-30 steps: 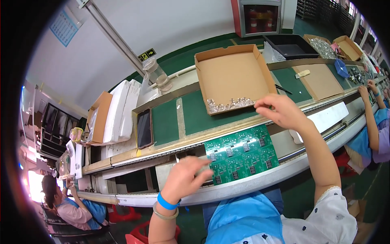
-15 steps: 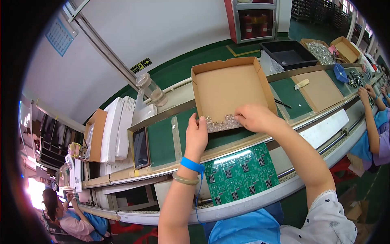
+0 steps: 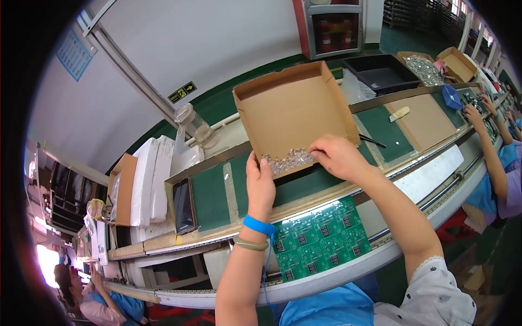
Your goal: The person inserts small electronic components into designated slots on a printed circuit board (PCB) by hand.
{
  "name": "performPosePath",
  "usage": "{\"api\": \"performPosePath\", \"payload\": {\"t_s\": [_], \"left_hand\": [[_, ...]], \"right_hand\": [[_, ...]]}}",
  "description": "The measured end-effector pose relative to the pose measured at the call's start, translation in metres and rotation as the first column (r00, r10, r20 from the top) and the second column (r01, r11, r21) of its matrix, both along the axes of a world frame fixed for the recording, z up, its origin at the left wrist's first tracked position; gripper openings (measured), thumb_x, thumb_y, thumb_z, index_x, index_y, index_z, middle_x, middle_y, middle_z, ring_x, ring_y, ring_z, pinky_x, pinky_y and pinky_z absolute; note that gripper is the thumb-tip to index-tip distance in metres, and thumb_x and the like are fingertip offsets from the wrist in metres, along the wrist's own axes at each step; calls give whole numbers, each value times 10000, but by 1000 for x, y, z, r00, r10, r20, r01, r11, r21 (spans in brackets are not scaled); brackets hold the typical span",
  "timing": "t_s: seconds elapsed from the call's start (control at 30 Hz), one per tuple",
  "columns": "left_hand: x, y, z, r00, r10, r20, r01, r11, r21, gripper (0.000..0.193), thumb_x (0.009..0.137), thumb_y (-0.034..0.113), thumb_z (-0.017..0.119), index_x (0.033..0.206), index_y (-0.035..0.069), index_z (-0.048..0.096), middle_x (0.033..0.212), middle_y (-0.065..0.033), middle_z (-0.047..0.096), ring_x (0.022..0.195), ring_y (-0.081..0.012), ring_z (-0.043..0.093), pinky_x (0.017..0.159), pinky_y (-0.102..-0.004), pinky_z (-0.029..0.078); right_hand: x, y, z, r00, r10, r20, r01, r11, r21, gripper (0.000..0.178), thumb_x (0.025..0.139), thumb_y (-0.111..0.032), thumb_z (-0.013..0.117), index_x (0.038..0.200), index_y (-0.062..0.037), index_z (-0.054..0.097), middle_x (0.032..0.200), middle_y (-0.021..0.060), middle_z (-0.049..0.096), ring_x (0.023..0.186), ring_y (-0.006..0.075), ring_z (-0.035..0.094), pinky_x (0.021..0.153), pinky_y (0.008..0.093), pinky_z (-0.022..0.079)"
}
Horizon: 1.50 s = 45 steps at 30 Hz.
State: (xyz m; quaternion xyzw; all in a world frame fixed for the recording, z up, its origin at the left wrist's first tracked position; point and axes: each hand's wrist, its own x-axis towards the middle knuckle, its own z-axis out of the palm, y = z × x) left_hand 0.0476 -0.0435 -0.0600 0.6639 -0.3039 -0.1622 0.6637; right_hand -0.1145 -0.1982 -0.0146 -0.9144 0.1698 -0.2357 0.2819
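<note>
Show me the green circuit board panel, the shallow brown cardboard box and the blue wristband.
Green circuit board panel (image 3: 322,240): head view, middle of face.
Shallow brown cardboard box (image 3: 293,114): head view, bare inner bottom.
Blue wristband (image 3: 259,225): head view, outer face.

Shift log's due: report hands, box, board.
Left hand gripping box corner; right hand at clear parts inside. Board untouched by hands. Blue cord near board's left edge.
</note>
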Motion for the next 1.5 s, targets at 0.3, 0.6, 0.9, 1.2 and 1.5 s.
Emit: {"api": "performPosePath", "payload": {"t_s": [0.3, 0.6, 0.9, 1.2, 1.5], "left_hand": [[1, 10, 3, 995, -104, 1, 103, 989, 108, 473, 1040, 191, 493, 1459, -4, 390, 1366, -143, 542, 1237, -210, 517, 1049, -321, 396], [-12, 8, 9, 977, -137, -162, 156, 982, 106, 474, 1047, 185, 469, 1493, 67, 358, 1183, -61, 589, 871, -95, 551, 667, -226, 460], [2, 18, -4, 980, -174, 96, 146, 958, 245, 461, 1014, 146, 503, 1446, 21, 402, 1174, -121, 616, 932, -172, 599, 807, -307, 504], [-13, 16, 47, 818, 16, 575, -173, 960, 220, 467, 870, 153, 701, 1310, 65, 570, 1114, -100, 582, 1015, -290, 540, 893, -401, 454], [-22, -2, 73, 345, -293, 892, -158, 918, 363, 98, 671, 154, 782, 765, 164, 760, 930, 4, 615, 1014, -235, 537, 853, -424, 335]], "right_hand": [[31, 12, 5, 916, -157, -369, 122, 986, -117, 318, 894, -336, 618, 928, -34, 711, 913, 207, 709, 894, 387, 683, 794, 496, 544], [64, 39, 7, 928, 13, -372, -27, 999, -31, 220, 870, -198, 623, 990, -33, 703, 959, 191, 704, 950, 369, 670, 833, 482, 527], [44, 32, 17, 909, 54, -414, -28, 997, 69, 148, 770, -127, 676, 894, -83, 742, 911, 173, 713, 894, 360, 683, 795, 461, 538], [30, 18, 7, 966, 78, -248, -37, 985, 166, 170, 826, -129, 667, 970, -59, 724, 908, 143, 719, 867, 306, 690, 785, 403, 537], [19, 14, -3, 994, -36, -105, 67, 947, 314, 172, 924, -71, 598, 1061, 1, 671, 896, 138, 704, 814, 215, 690, 748, 339, 550]]}}
